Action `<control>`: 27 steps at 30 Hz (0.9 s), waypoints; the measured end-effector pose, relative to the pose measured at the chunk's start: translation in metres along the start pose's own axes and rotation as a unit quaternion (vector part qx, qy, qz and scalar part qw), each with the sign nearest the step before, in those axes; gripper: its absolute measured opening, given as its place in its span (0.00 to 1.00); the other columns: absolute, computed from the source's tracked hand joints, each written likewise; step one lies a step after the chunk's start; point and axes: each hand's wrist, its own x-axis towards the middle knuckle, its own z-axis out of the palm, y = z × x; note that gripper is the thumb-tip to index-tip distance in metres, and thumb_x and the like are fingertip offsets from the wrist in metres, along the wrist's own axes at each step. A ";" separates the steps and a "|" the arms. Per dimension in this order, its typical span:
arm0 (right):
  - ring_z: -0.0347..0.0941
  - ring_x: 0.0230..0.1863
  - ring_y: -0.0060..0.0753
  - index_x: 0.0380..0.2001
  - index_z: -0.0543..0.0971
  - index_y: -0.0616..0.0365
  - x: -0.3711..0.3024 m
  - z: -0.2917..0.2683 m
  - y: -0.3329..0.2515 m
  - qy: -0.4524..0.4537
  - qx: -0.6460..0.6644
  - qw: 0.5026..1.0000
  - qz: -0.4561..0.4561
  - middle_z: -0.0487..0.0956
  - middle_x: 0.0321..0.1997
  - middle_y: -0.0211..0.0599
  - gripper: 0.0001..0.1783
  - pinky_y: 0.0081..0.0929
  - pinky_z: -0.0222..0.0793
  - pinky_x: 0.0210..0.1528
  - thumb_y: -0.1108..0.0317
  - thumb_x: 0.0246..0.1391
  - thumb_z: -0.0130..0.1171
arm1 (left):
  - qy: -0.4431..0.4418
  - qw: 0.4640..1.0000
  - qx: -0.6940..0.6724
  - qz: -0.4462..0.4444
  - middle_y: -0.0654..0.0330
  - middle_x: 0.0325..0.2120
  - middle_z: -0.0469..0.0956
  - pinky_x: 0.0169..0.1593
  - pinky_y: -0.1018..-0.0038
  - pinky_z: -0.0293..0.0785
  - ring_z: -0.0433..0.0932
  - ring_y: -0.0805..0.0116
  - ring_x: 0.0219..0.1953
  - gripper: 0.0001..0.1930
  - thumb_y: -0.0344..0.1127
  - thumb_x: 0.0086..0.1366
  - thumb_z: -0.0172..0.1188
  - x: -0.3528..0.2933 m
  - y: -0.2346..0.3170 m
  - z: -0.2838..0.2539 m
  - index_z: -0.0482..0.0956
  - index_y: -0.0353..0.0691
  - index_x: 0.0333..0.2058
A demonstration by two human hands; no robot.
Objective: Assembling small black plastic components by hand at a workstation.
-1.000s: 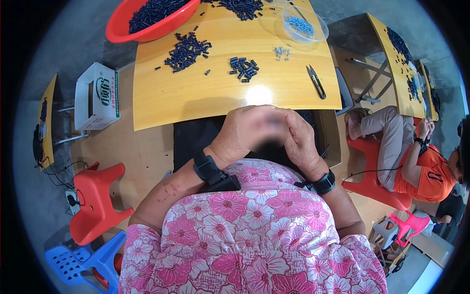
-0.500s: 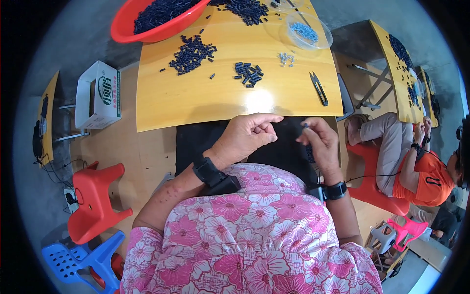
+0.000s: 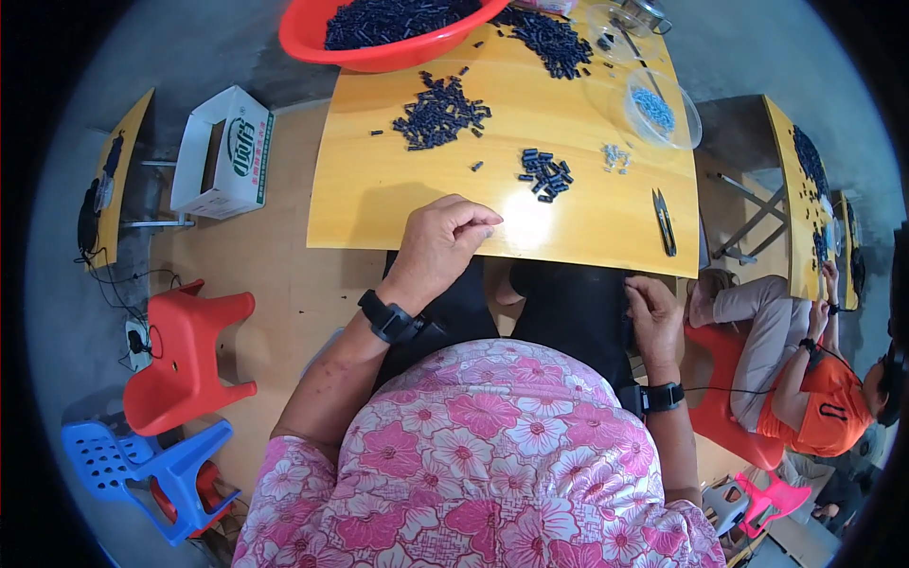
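Note:
My left hand [image 3: 437, 244] is over the table's near edge, thumb and forefinger pinched together; anything between them is hidden or too small to name. Below the edge at the right, beside my thigh, my right hand [image 3: 655, 320] has its fingers curled in a pinch, and whatever it holds cannot be made out. On the table ahead is a small cluster of short black tubular pieces [image 3: 546, 176]. Right of it are several tiny pale, clear-looking pieces [image 3: 616, 157]. Black thread snips [image 3: 666, 225] lie near the right edge, closer to my right hand.
A larger black pile [image 3: 441, 113] lies farther left on the yellow table [image 3: 365, 204]. Behind it stands a red basin [image 3: 388, 59] of black pieces. A clear bowl [image 3: 694, 128] holds small blue pieces. At the right, a person in orange [image 3: 819, 412] sits at another table.
My left hand has moved left and forward from over my lap to the table edge. My right hand has drawn away to the right and lower. The whole view has shifted.

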 end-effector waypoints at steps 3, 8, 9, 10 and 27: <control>0.74 0.25 0.28 0.35 0.82 0.63 0.033 0.023 -0.059 -0.015 -0.045 0.993 -0.110 0.77 0.27 0.37 0.06 0.22 0.70 0.29 0.80 0.53 0.60 | 0.040 0.999 0.011 0.001 0.61 0.27 0.80 0.34 0.80 0.72 0.77 0.76 0.29 0.05 0.23 0.59 0.62 0.006 -0.019 -0.003 0.84 0.36 0.35; 0.77 0.29 0.45 0.33 0.82 0.56 0.085 0.076 -0.081 -0.024 -0.080 0.975 -0.207 0.77 0.30 0.41 0.07 0.33 0.73 0.32 0.75 0.48 0.63 | 0.066 0.997 -0.020 -0.016 0.63 0.27 0.80 0.32 0.81 0.71 0.76 0.78 0.28 0.04 0.22 0.58 0.63 0.009 -0.027 -0.002 0.83 0.36 0.32; 0.77 0.30 0.46 0.33 0.82 0.54 0.090 0.085 -0.082 -0.017 -0.089 0.973 -0.214 0.78 0.31 0.40 0.07 0.36 0.74 0.33 0.74 0.48 0.63 | 0.067 0.997 -0.023 -0.018 0.63 0.27 0.80 0.32 0.82 0.71 0.76 0.79 0.28 0.04 0.21 0.58 0.63 0.009 -0.028 -0.002 0.83 0.36 0.31; 0.77 0.30 0.46 0.33 0.82 0.54 0.092 0.089 -0.085 -0.019 -0.092 0.972 -0.214 0.78 0.31 0.40 0.07 0.36 0.74 0.33 0.74 0.48 0.63 | 0.068 0.997 -0.027 -0.019 0.63 0.27 0.80 0.32 0.82 0.71 0.76 0.79 0.28 0.04 0.21 0.58 0.63 0.010 -0.029 -0.002 0.83 0.36 0.31; 0.76 0.37 0.47 0.37 0.78 0.54 0.084 0.089 -0.074 -0.074 -0.141 0.940 -0.301 0.76 0.35 0.43 0.07 0.37 0.75 0.41 0.72 0.53 0.58 | 0.073 0.997 0.006 -0.006 0.63 0.26 0.79 0.31 0.80 0.73 0.76 0.77 0.25 0.03 0.24 0.58 0.65 0.010 -0.027 -0.001 0.83 0.36 0.31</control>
